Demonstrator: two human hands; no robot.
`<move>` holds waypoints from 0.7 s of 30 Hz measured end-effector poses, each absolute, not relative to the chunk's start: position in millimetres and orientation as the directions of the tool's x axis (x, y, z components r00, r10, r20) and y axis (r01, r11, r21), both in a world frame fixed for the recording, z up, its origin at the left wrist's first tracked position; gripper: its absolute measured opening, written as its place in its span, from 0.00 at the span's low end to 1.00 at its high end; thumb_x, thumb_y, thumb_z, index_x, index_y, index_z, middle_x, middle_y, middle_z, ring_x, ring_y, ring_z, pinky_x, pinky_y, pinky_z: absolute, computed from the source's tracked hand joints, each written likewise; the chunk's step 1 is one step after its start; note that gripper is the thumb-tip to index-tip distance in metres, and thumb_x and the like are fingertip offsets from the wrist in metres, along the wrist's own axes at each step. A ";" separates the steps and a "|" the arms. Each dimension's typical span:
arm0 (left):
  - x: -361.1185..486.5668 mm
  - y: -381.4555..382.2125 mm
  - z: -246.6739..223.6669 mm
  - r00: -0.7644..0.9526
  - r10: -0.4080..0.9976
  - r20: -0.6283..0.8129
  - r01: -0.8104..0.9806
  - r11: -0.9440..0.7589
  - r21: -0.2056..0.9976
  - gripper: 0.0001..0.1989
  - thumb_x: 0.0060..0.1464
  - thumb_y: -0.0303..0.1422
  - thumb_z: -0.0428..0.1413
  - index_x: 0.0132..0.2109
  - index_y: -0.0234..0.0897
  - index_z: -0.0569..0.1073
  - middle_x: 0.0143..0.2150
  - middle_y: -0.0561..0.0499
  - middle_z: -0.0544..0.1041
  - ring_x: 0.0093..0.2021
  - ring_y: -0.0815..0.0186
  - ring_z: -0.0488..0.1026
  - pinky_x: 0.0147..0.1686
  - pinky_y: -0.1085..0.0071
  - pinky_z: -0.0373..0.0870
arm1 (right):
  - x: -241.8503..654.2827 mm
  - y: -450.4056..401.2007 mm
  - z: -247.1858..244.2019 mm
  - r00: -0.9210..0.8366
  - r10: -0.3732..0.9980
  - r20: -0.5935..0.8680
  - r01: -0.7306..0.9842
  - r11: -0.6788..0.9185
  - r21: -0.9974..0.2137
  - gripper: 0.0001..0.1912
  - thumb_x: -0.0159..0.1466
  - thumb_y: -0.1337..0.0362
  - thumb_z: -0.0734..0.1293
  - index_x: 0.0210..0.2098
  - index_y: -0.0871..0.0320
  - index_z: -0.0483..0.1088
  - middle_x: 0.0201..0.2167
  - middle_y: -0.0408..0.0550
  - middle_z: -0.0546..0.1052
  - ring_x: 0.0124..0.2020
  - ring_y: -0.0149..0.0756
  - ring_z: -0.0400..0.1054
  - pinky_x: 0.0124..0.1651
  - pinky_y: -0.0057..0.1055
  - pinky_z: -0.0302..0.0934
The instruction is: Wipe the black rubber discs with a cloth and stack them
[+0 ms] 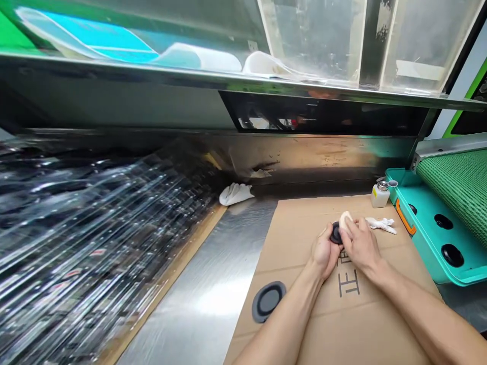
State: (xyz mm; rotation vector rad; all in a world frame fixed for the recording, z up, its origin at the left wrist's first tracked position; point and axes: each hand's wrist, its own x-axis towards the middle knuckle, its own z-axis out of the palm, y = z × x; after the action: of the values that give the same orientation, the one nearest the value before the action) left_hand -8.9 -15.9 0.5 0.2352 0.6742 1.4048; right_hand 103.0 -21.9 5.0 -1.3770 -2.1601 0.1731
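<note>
Over the far part of a cardboard sheet [304, 228], my left hand [323, 253] grips a small black round part [336, 233]. My right hand [359, 243] is closed on a cream-white pad [345, 219], pressed against or right beside that part's edge. The fingers partly cover both things, so the exact contact is hard to see. A flat dark ring-shaped piece [268, 301] with a raised centre lies on the cardboard, left of my left forearm. Just beyond my right hand is a crumpled white cloth or glove [382, 224].
At right stands a turquoise tray [437, 271] with several glossy black round parts, beside a green conveyor belt [456, 177]. A white pump bottle [380, 194] is at the cardboard's back corner. Left are stacked clear plastic trays [114, 243] and a white glove [236, 193]. A metal shelf [190, 71] overhangs.
</note>
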 end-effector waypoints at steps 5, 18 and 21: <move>-8.7 -15.3 0.4 -0.027 0.963 -0.270 -0.833 0.128 0.538 0.13 0.66 0.34 0.48 0.44 0.31 0.75 0.47 0.39 0.80 0.48 0.59 0.78 0.52 0.61 0.74 | 112.9 -13.8 -0.1 -0.355 0.839 0.413 0.784 0.507 -0.357 0.21 0.69 0.57 0.60 0.59 0.53 0.69 0.49 0.55 0.70 0.47 0.45 0.67 0.45 0.36 0.65; -13.2 -23.6 8.5 -0.205 0.947 -0.248 -0.786 -0.008 0.618 0.15 0.65 0.38 0.50 0.46 0.30 0.73 0.48 0.34 0.80 0.45 0.57 0.80 0.42 0.63 0.76 | 175.8 16.0 23.9 -0.288 0.867 0.407 0.915 0.375 -0.152 0.14 0.67 0.58 0.64 0.48 0.51 0.77 0.50 0.54 0.75 0.52 0.50 0.65 0.54 0.44 0.58; -10.3 -25.6 7.9 -0.193 0.953 -0.235 -0.787 -0.007 0.617 0.14 0.63 0.39 0.54 0.46 0.31 0.73 0.49 0.35 0.79 0.44 0.58 0.80 0.42 0.64 0.76 | 187.2 27.2 19.7 -0.282 0.919 0.277 0.930 0.333 -0.156 0.14 0.67 0.63 0.62 0.48 0.54 0.76 0.45 0.55 0.77 0.47 0.47 0.69 0.50 0.40 0.60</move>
State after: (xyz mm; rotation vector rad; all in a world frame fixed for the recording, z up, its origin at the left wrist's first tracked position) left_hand -10.3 -25.6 7.9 0.2882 0.7575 1.6042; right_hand 187.2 27.2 19.7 -1.6494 -2.2868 -0.0508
